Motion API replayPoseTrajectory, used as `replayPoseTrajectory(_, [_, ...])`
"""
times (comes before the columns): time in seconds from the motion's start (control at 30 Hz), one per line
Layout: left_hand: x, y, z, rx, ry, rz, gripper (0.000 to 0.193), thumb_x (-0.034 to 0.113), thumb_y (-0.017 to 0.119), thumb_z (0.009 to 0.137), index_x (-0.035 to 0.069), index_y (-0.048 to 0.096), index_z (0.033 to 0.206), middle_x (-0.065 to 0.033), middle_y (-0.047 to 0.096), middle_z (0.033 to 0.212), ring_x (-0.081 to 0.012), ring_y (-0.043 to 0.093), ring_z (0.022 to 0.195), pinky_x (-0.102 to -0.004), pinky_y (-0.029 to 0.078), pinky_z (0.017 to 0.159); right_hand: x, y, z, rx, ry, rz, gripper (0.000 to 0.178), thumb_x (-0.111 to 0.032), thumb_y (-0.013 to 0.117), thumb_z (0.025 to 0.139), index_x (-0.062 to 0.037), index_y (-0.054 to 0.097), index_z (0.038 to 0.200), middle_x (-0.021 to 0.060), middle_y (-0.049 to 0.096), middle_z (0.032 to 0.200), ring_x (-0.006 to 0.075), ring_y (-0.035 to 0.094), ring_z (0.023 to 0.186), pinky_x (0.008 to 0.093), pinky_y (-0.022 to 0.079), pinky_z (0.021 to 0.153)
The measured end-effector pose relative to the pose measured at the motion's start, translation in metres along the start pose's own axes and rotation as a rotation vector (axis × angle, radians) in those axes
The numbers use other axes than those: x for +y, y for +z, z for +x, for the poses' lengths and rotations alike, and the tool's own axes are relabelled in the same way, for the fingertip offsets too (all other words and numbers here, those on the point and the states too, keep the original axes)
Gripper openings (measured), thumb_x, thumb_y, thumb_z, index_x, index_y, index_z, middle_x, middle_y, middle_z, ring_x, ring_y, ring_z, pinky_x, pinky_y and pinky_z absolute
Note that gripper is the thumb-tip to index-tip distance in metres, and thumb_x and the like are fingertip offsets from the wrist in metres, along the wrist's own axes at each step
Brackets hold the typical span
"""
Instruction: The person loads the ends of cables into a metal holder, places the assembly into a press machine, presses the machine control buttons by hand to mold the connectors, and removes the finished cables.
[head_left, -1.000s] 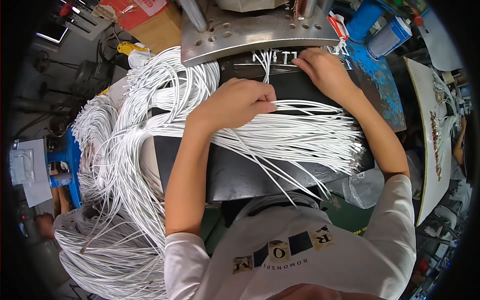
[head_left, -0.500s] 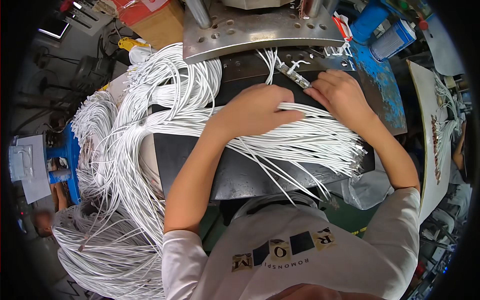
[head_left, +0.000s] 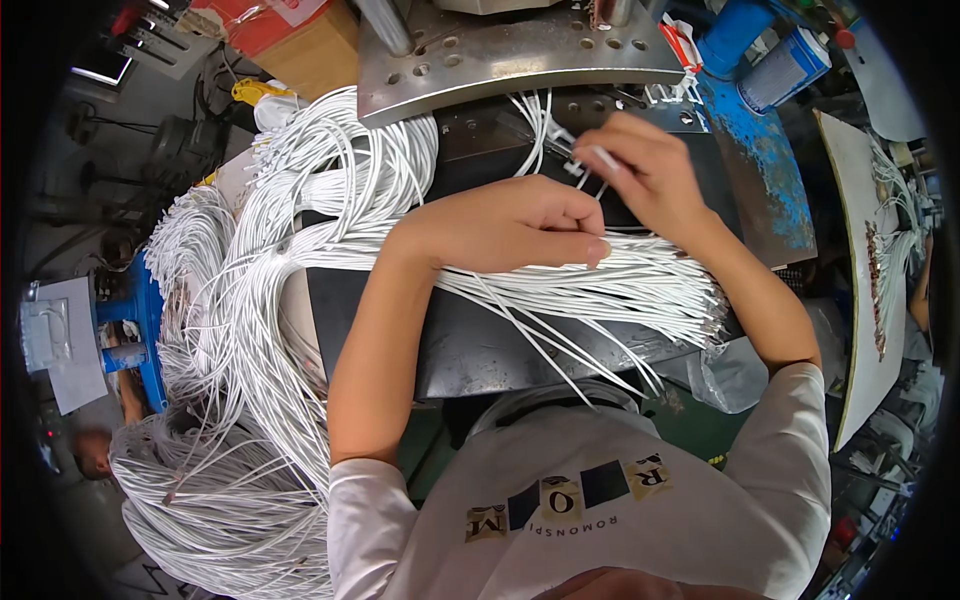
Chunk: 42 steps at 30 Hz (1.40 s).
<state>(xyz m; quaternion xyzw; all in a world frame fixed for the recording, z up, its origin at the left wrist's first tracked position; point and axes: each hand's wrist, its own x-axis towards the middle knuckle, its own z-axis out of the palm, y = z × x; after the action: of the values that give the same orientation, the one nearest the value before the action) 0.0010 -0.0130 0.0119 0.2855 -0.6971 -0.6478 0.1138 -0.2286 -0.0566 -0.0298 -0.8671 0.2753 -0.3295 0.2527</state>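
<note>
A thick bundle of thin white cables [head_left: 620, 295] lies across the black work surface, its bare ends fanned out to the right. My left hand [head_left: 525, 225] rests on top of the bundle with curled fingers, closed on some of the white cables. Farther back, my right hand [head_left: 645, 170] has thumb and fingers pinched together over a small clear-and-metal fixture [head_left: 562, 138]. A short white strand shows just below these fingertips; what they grip is blurred and partly hidden. A few white cables [head_left: 535, 125] hang down beside the fixture.
Behind my hands stands a steel press plate [head_left: 520, 70] with holes and posts. Coiled white cables [head_left: 340, 170] and a hanging heap [head_left: 220, 500] fill the left. A cardboard box [head_left: 310, 45] is at the back left; a blue-and-white can [head_left: 785, 72] stands back right.
My right hand has moved left and its fingers now cover part of the fixture. My left hand has shifted slightly, its thumb pointing lower over the bundle.
</note>
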Motion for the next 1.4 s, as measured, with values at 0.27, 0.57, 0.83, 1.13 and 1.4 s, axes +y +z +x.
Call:
replayPoseTrajectory(0.27, [0.012, 0.002, -0.009, -0.068, 0.271, -0.288, 0.021, 0.022, 0.063, 0.104, 0.001, 0.069, 0.104, 0.0045, 0.06, 0.076, -0.0019, 0.049, 0.067, -0.0208, 0.039, 0.057, -0.004, -0.064, -0.019, 0.554, 0.264, -0.415, 0.016, -0.011, 0.073, 0.095, 0.0003, 0.072, 0.107, 0.0053, 0.066, 0.09, 0.0116, 0.058, 0.078, 0.027, 0.045, 0.067])
replayPoseTrajectory(0.57, [-0.016, 0.055, 0.047, 0.079, -0.036, -0.652, 0.019, 0.016, 0.061, 0.103, 0.0, 0.059, 0.113, -0.0029, 0.064, 0.085, -0.0062, 0.054, 0.066, -0.0212, 0.04, 0.055, 0.011, -0.058, -0.027, 0.119, 0.477, 0.302, 0.025, -0.018, 0.061, 0.105, -0.0003, 0.069, 0.121, 0.0046, 0.069, 0.11, 0.0103, 0.061, 0.094, 0.0236, 0.048, 0.082])
replayPoseTrajectory(0.83, [-0.01, 0.044, 0.047, 0.432, -0.071, -0.791, 0.02, 0.019, 0.057, 0.105, 0.0, 0.059, 0.11, -0.0043, 0.064, 0.084, -0.008, 0.054, 0.063, -0.0226, 0.039, 0.054, -0.014, -0.032, -0.018, 0.088, 0.37, 0.717, 0.033, -0.015, 0.05, 0.108, 0.0001, 0.06, 0.135, 0.0112, 0.066, 0.124, 0.0163, 0.062, 0.109, 0.0337, 0.048, 0.1])
replayPoseTrajectory(1.13, [0.001, 0.041, 0.036, 0.417, -0.091, -0.547, 0.03, 0.028, 0.056, 0.107, 0.001, 0.065, 0.115, -0.0001, 0.059, 0.073, -0.0051, 0.046, 0.054, -0.0215, 0.032, 0.048, -0.01, -0.029, -0.022, -0.161, 0.228, -0.256, 0.024, -0.002, 0.061, 0.094, 0.0019, 0.058, 0.117, 0.02, 0.062, 0.108, 0.0364, 0.063, 0.104, 0.0397, 0.05, 0.089])
replayPoseTrajectory(1.4, [0.003, 0.032, 0.035, 0.401, -0.148, -0.68, 0.028, 0.028, 0.06, 0.105, 0.001, 0.066, 0.11, 0.0006, 0.056, 0.066, -0.0033, 0.043, 0.047, -0.0208, 0.029, 0.044, -0.003, -0.045, -0.031, -0.027, 0.279, -0.438, 0.018, -0.006, 0.069, 0.091, 0.0024, 0.059, 0.103, 0.0207, 0.062, 0.097, 0.043, 0.06, 0.09, 0.043, 0.05, 0.075])
